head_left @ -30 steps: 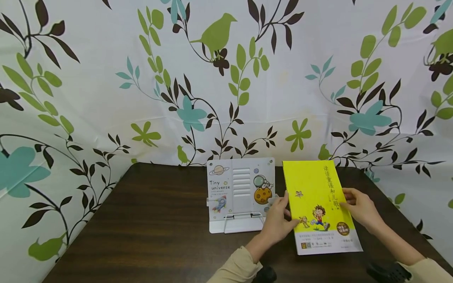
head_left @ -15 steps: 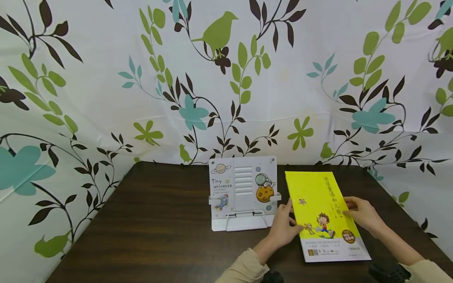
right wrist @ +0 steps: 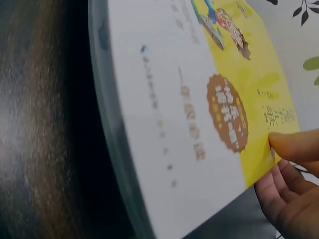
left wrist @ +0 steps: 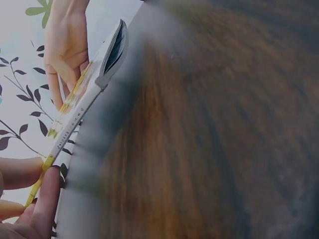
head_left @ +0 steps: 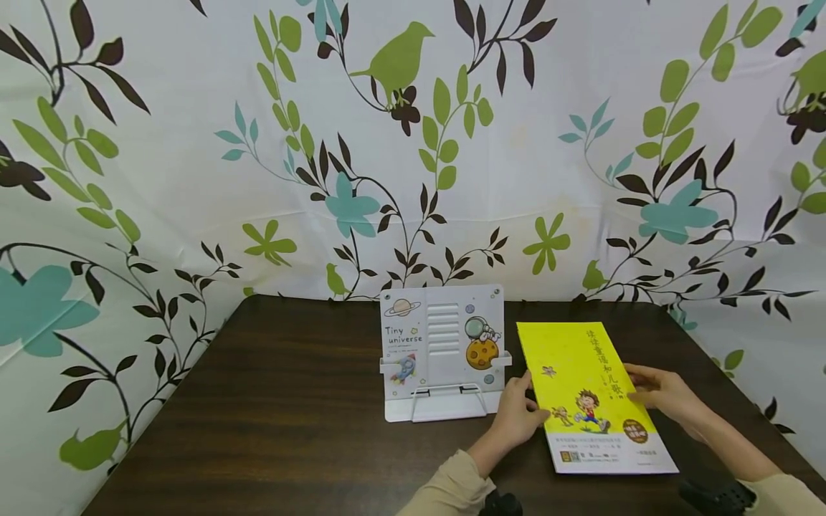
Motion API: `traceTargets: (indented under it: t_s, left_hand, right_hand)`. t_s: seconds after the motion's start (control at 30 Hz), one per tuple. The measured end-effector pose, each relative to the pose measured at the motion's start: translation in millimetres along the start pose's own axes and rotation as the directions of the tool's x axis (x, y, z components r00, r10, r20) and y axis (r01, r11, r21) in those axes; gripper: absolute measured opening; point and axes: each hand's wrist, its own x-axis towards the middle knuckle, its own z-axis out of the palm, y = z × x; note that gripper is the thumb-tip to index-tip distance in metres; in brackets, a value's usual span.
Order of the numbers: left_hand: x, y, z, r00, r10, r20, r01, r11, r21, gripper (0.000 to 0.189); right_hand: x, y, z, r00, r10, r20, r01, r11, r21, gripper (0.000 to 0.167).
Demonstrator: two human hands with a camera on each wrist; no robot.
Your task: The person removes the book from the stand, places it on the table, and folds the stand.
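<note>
A yellow book [head_left: 574,380] with a white band along its lower edge lies between both hands at the right of the table, front cover up. My left hand [head_left: 516,416] pinches its left edge, thumb on the cover and fingers beneath; the left wrist view shows this grip on the spine [left wrist: 70,127]. The right hand [head_left: 667,394] holds the opposite edge, thumb on top. In the right wrist view the fingers [right wrist: 286,194] curl under the book's edge. Left of the book stands a white book stand [head_left: 445,351] with space drawings and a wire page rest.
The dark wooden table [head_left: 277,401] extends to the left and front. Behind it hangs a white curtain [head_left: 490,143] printed with leaves and birds. Black devices [head_left: 716,494] are worn at the wrists.
Both hands have brought the book lower and nearer to the body over the last second, with little movement in the latter half. The stand stays where it was.
</note>
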Motion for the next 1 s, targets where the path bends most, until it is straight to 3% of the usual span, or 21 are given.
traceTargets:
  t_s: [0.3,0.5,0.77,1.0]
  left_hand:
    - [3.9,-3.5,2.3,1.0,-0.013,0.005,0.013,0.999,0.042,0.066]
    - [5.3,-2.8,5.2,0.997,-0.077,0.031,0.075,0.995,0.06,0.068]
    - [7.2,0.3,8.4,0.995,-0.099,0.011,0.097,0.99,0.1,0.065]
    - [9.7,3.7,10.0,0.996,-0.083,-0.029,0.087,0.983,0.159,0.064]
  right_hand:
    - [5.1,9,-4,0.994,0.041,0.097,-0.047,0.997,0.061,0.075]
    - [8.2,14,-6,0.985,0.043,0.166,-0.061,0.993,0.106,0.074]
    - [12.2,18,-4,0.984,0.064,0.165,-0.079,0.993,0.089,0.074]
    - [14.8,19,-3,0.985,0.044,0.166,-0.06,0.993,0.098,0.072]
